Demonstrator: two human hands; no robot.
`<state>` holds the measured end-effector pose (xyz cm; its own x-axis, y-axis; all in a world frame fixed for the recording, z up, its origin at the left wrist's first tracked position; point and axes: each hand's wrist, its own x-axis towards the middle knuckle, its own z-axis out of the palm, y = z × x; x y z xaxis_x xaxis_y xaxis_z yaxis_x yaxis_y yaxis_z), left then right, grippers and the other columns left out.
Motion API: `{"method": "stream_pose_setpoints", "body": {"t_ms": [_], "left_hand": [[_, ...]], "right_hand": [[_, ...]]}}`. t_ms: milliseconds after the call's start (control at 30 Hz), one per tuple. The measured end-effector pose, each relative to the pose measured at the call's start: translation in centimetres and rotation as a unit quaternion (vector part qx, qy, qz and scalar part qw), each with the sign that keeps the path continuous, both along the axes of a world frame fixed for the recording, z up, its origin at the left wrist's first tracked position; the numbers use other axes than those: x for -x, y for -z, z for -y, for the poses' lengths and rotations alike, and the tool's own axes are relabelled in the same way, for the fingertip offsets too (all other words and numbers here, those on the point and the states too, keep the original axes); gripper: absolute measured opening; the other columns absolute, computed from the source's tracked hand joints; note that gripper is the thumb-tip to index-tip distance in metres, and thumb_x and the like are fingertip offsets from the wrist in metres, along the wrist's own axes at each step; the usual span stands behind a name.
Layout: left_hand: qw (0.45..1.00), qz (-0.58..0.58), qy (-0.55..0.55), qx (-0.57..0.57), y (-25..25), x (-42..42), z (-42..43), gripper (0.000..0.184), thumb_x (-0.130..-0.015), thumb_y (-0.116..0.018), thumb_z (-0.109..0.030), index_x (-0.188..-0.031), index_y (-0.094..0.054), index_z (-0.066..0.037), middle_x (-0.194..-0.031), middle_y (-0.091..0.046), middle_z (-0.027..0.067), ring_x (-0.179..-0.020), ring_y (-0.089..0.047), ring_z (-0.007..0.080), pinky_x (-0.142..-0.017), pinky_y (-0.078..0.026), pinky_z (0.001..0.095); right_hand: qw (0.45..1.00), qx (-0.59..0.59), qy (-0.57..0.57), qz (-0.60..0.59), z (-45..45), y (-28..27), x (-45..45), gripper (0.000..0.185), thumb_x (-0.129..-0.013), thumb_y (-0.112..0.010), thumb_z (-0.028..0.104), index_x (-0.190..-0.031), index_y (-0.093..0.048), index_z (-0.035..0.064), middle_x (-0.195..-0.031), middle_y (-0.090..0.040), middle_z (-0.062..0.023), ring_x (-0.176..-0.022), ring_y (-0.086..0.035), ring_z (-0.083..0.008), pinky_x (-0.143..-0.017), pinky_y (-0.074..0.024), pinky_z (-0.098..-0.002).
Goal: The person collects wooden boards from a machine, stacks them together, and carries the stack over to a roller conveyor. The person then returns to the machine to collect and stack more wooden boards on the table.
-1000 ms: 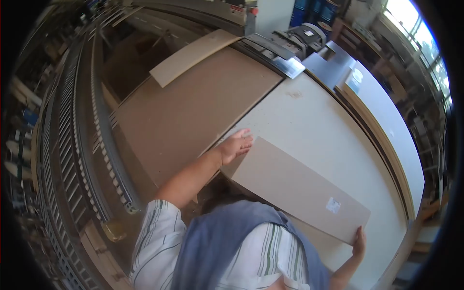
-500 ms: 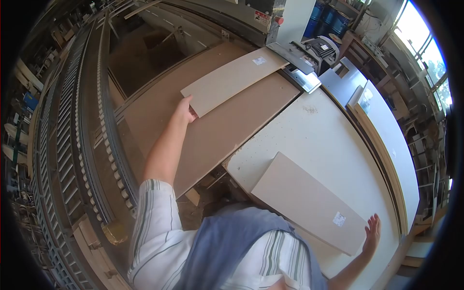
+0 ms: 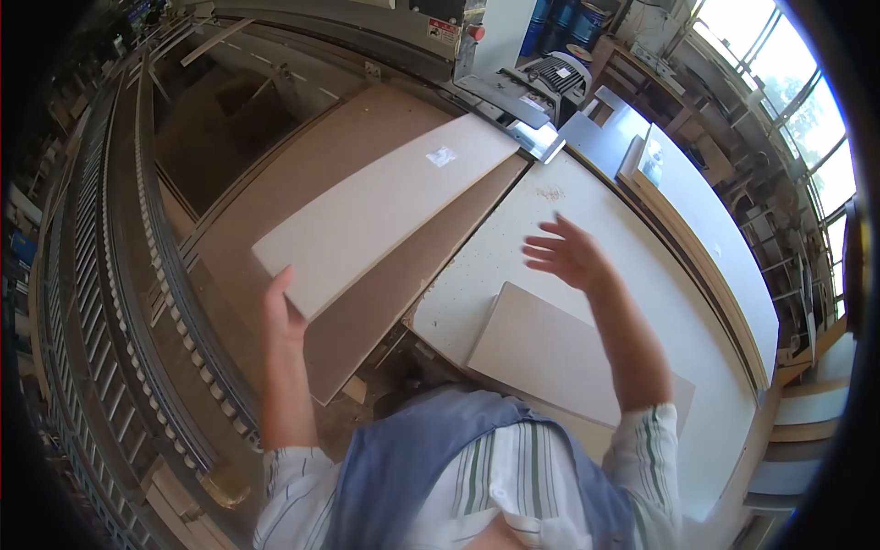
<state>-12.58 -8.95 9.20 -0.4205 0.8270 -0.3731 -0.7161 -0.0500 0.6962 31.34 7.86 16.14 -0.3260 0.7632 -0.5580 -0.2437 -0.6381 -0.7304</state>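
Note:
My left hand point(image 3: 282, 302) grips the near end of a long pale board point(image 3: 376, 215), thumb on top. A small white label point(image 3: 441, 157) sticks to the board near its far end. That far end reaches the metal guard plate point(image 3: 500, 99) of a machine. My right hand point(image 3: 564, 252) is raised over the white table point(image 3: 632, 247), fingers apart and holding nothing. Below it a second pale board point(image 3: 541, 353) lies on the white table, partly hidden by my right forearm.
Under the held board is a brown panel surface point(image 3: 353, 357). A motor point(image 3: 557, 78) stands behind the guard plate. Stacked panels point(image 3: 706, 247) line the right side of the table. Roller conveyors point(image 3: 101, 302) run along the left. Blue drums point(image 3: 541, 27) stand at the back.
The held board has come back toward me and away from the guard plate, with my left hand on it. My right hand has moved from the lower right to above the white table.

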Motion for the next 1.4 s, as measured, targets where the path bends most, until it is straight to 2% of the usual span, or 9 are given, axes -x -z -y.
{"method": "stream_pose_setpoints", "body": {"t_ms": [133,367,533,633,900,967,1033,1133,1400], "left_hand": [[0.990,-0.083,-0.110,0.036,-1.7,-0.3,7.5,0.044,-0.086,-0.057,-0.011,-0.129,-0.055,0.002,-0.114,-0.065,0.0142,-0.099,-0.063,0.0225,-0.085,-0.048,0.0312],[0.986,-0.123,-0.100,-0.046,-3.7,1.1,17.2,0.041,-0.095,-0.049,-0.017,-0.130,-0.055,0.001,-0.113,-0.066,0.0134,-0.096,-0.064,0.0219,-0.084,-0.049,0.0316],[0.967,-0.067,0.105,-0.221,-4.1,1.6,15.0,0.044,-0.104,-0.040,-0.029,-0.132,-0.055,0.001,-0.121,-0.065,0.0165,-0.101,-0.066,0.0233,-0.090,-0.050,0.0336],[0.987,-0.010,0.111,-0.118,-5.2,-4.4,8.9,0.043,-0.104,-0.040,-0.031,-0.128,-0.057,0.000,-0.118,-0.067,0.0152,-0.099,-0.066,0.0223,-0.088,-0.050,0.0324],[0.907,-0.175,0.382,0.023,-2.2,-21.4,-3.9,0.031,-0.100,-0.051,-0.023,-0.112,-0.060,0.004,-0.097,-0.066,0.0105,-0.079,-0.059,0.0117,-0.071,-0.047,0.0248],[0.860,-0.273,0.427,0.056,3.0,-20.8,-7.0,0.041,-0.096,-0.058,-0.024,-0.122,-0.055,0.008,-0.108,-0.065,0.0148,-0.092,-0.061,0.0188,-0.080,-0.049,0.0289],[0.801,-0.367,0.469,0.070,0.7,-23.0,-6.9,0.043,-0.097,-0.058,-0.024,-0.124,-0.053,0.009,-0.111,-0.064,0.0158,-0.094,-0.061,0.0200,-0.082,-0.049,0.0292],[0.604,-0.610,0.502,0.105,-3.7,-24.8,-6.3,0.047,-0.097,-0.058,-0.024,-0.129,-0.050,0.010,-0.118,-0.063,0.0187,-0.101,-0.062,0.0237,-0.086,-0.050,0.0302],[0.819,-0.340,0.452,0.102,0.1,-25.2,-5.1,0.050,-0.099,-0.055,-0.028,-0.135,-0.048,0.006,-0.126,-0.061,0.0207,-0.104,-0.062,0.0254,-0.089,-0.050,0.0310]], "right_hand": [[0.991,0.088,0.103,-0.010,-4.2,2.7,10.4,0.087,-0.099,-0.050,0.049,-0.153,-0.005,-0.0039,-0.149,-0.027,-0.0367,-0.139,-0.031,-0.0515,-0.111,-0.0360,-0.0580],[0.963,-0.025,0.265,-0.036,-2.8,1.4,14.1,0.054,-0.095,-0.065,0.027,-0.131,-0.047,-0.0090,-0.134,-0.052,-0.0269,-0.124,-0.053,-0.0384,-0.107,-0.0435,-0.0463],[0.889,-0.294,0.346,-0.065,4.8,-5.0,-0.2,0.047,-0.093,-0.067,0.019,-0.122,-0.047,-0.0125,-0.116,-0.055,-0.0232,-0.107,-0.058,-0.0285,-0.094,-0.0489,-0.0383],[0.792,-0.408,0.454,0.018,13.3,-4.8,-12.6,0.040,-0.093,-0.062,0.008,-0.123,-0.044,-0.0108,-0.108,-0.059,-0.0223,-0.094,-0.065,-0.0251,-0.085,-0.0542,-0.0315],[0.664,-0.196,0.683,0.232,34.3,2.6,-26.6,0.038,-0.095,-0.062,0.008,-0.124,-0.046,-0.0105,-0.103,-0.062,-0.0157,-0.085,-0.065,-0.0201,-0.072,-0.0548,-0.0217],[0.779,-0.022,0.518,0.352,37.4,4.4,-29.1,0.037,-0.094,-0.066,0.019,-0.117,-0.054,-0.0072,-0.093,-0.057,-0.0095,-0.075,-0.056,-0.0151,-0.065,-0.0473,-0.0208],[0.680,-0.035,0.370,0.632,38.2,3.8,-27.8,0.036,-0.093,-0.068,0.027,-0.106,-0.059,-0.0055,-0.088,-0.052,-0.0067,-0.071,-0.047,-0.0132,-0.062,-0.0418,-0.0241],[0.610,-0.033,0.432,0.663,39.7,4.1,-32.8,0.032,-0.092,-0.069,0.027,-0.099,-0.062,-0.0037,-0.087,-0.052,-0.0076,-0.072,-0.045,-0.0150,-0.064,-0.0439,-0.0295],[0.831,-0.021,0.331,0.447,33.0,5.8,-41.2,0.067,-0.098,-0.048,0.056,-0.131,-0.054,-0.0019,-0.125,-0.055,-0.0221,-0.113,-0.053,-0.0275,-0.091,-0.0457,-0.0410]]}}
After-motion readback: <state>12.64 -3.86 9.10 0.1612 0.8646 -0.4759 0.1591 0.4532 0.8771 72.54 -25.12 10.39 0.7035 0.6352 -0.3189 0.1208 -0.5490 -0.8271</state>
